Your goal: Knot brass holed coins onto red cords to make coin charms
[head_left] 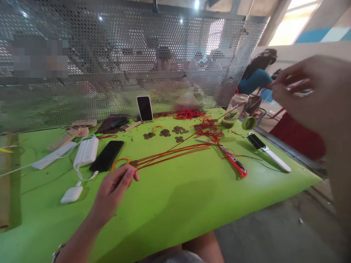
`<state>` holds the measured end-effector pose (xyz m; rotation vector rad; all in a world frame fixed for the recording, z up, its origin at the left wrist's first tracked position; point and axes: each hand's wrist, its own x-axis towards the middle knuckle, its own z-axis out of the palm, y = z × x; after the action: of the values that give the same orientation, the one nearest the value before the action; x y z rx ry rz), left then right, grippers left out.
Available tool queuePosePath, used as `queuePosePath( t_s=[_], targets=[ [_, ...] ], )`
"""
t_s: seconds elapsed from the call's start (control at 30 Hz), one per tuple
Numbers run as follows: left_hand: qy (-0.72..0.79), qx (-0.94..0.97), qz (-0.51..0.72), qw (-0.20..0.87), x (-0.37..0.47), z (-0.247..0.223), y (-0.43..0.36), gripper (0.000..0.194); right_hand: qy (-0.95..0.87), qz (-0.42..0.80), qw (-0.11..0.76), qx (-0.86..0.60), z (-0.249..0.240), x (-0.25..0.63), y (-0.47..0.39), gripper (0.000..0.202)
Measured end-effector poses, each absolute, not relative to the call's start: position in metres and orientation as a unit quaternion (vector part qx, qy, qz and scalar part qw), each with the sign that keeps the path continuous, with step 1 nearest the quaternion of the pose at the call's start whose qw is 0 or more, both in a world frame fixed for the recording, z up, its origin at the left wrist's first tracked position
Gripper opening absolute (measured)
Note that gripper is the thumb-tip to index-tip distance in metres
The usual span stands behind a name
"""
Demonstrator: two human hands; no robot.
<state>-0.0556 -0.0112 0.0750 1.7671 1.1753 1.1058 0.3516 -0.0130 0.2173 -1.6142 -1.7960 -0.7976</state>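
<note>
My left hand (116, 184) pinches a small brown knotted piece (134, 164) low over the green table (175, 204). From that piece several red cords (175, 152) stretch to the right across the table. My right hand (298, 82) is raised at the upper right, blurred, with thumb and fingertips brought together; what it holds, if anything, is too small to make out. Small brown coin-like pieces (179, 129) lie in clusters behind the cords. A tangle of red and brown cord (210, 128) sits to their right.
A red cutter (233, 160) and a brush (276, 157) lie at the right, near a glass jar (234, 111). A black phone (107, 156), white power bank (86, 150) and earphone case (71, 194) are left. Behind stand an upright phone (145, 108) and perforated metal screen (109, 65).
</note>
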Motion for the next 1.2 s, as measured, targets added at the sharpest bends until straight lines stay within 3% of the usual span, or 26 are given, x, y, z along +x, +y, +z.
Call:
queuePosePath(
  t_s=[0.17,0.47,0.7,0.8,0.9,1.0,1.2],
  targets=[
    [0.517,0.602,0.457,0.402,-0.099,0.042,-0.014,0.031,-0.722,-0.271,0.307,-0.558,0.167,0.362,0.003,0.011],
    [0.514,0.481,0.531,0.472,-0.13,0.043,-0.012,0.03,-0.721,-0.125,0.24,-0.638,0.117,0.392,0.011,0.014],
    [0.297,0.217,0.629,0.684,-0.103,0.059,-0.015,0.016,-0.762,0.097,0.113,-0.631,0.082,0.385,0.013,0.018],
    [0.242,0.115,0.676,0.686,-0.075,0.053,-0.021,0.011,-0.779,0.132,0.087,-0.607,0.063,0.375,0.018,0.017],
    [0.238,0.048,0.644,0.725,-0.048,0.04,-0.031,0.01,-0.79,0.14,0.064,-0.593,0.044,0.359,0.017,0.014],
    [0.24,-0.003,0.623,0.744,-0.023,0.027,-0.041,0.013,-0.793,0.121,0.092,-0.591,0.031,0.318,0.001,0.022],
    [0.299,-0.087,0.601,0.736,0.015,0.02,-0.053,0.028,-0.815,0.316,0.199,-0.444,0.019,0.202,-0.046,0.043]
  ],
)
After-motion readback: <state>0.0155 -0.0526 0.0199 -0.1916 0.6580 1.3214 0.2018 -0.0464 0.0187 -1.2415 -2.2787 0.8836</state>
